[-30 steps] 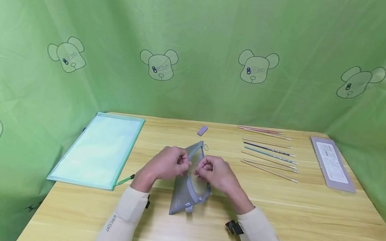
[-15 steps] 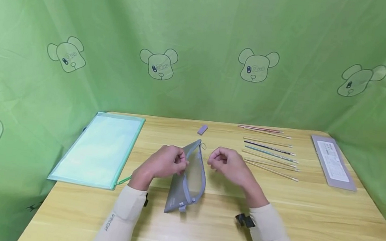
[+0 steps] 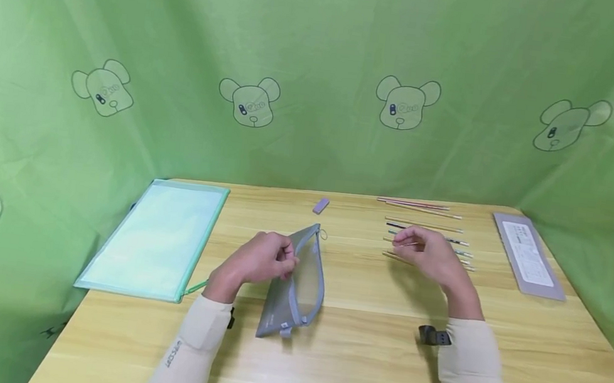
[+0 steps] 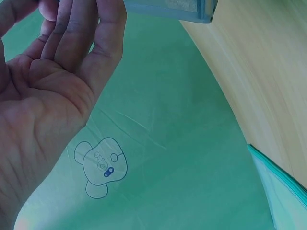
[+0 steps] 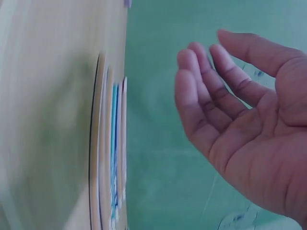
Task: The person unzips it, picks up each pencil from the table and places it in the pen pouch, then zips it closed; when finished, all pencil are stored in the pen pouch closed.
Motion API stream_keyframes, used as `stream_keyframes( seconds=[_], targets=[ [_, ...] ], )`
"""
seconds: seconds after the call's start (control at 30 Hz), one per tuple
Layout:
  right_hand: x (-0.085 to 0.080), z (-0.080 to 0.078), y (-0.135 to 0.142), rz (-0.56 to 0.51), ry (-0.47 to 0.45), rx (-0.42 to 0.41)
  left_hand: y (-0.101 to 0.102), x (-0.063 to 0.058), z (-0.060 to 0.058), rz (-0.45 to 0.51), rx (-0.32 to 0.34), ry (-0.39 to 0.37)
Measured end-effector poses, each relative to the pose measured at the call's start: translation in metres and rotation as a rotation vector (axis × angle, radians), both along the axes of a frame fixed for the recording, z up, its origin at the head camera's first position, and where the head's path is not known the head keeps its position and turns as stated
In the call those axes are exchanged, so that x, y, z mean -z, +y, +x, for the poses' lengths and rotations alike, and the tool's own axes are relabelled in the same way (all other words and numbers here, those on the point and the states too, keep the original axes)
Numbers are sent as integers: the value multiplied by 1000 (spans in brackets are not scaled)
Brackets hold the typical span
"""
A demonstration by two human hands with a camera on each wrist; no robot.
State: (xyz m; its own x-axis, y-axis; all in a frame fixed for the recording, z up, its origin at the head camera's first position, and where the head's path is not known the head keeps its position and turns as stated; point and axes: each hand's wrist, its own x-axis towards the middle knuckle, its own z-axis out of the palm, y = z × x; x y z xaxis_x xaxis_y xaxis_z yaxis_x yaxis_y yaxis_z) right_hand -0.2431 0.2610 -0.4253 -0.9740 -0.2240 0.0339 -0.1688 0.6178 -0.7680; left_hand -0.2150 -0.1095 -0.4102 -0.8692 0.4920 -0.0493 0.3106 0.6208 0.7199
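Observation:
My left hand [image 3: 265, 259] pinches the upper edge of a grey zip pouch [image 3: 278, 305], which is tilted on the table with its mouth gaping to the right. In the left wrist view only a corner of the pouch [image 4: 168, 8] shows, beyond the curled fingers. My right hand [image 3: 429, 256] hovers over several pencils [image 3: 423, 222] lying side by side at the right. Its fingers are loosely bent with nothing between them, as the right wrist view of the hand [image 5: 240, 110] shows. Part of the pencil row is hidden beneath that hand.
A mint zip folder [image 3: 156, 237] with a green pull lies at the left. Behind the pouch sits a small purple eraser [image 3: 321, 206]. A flat lilac packet with a white label [image 3: 529, 255] lies at the far right. Green curtain [image 3: 313, 135] surrounds the wooden table.
My right hand has left the pouch and moved right until it is over the pencils. The pouch's mouth has spread wider and the pouch has shifted slightly left, still in my left hand.

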Motion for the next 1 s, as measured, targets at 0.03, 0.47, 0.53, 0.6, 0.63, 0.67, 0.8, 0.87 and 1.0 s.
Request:
stream_keyframes(
  seconds=[0.03,0.47,0.53,0.6,0.63,0.67,0.8,0.87,1.0],
  targets=[
    [2,-1,6,40,10,10,0,0,0,-1,0,0],
    [30,-7,58,294,-22,107,-2,-1,1,-1,-4,-5],
    [32,-6,61,310,-28,119,-2,-1,0,-2,-2,-3],
    [33,-6,64,314,-32,128,-2,-1,0,-3,-1,2],
    [34,-6,65,316,-32,131,-2,-1,0,-4,-1,4],
    [34,-5,65,316,-36,133,-2,0,0,-4,0,7],
    [35,-5,67,311,-51,147,-1,0,0,-4,1,8],
    [35,-5,67,310,-51,162,-1,-1,0,-5,-1,5],
    [35,-6,68,333,-36,190,-2,-1,0,-4,-3,1]
  ],
)
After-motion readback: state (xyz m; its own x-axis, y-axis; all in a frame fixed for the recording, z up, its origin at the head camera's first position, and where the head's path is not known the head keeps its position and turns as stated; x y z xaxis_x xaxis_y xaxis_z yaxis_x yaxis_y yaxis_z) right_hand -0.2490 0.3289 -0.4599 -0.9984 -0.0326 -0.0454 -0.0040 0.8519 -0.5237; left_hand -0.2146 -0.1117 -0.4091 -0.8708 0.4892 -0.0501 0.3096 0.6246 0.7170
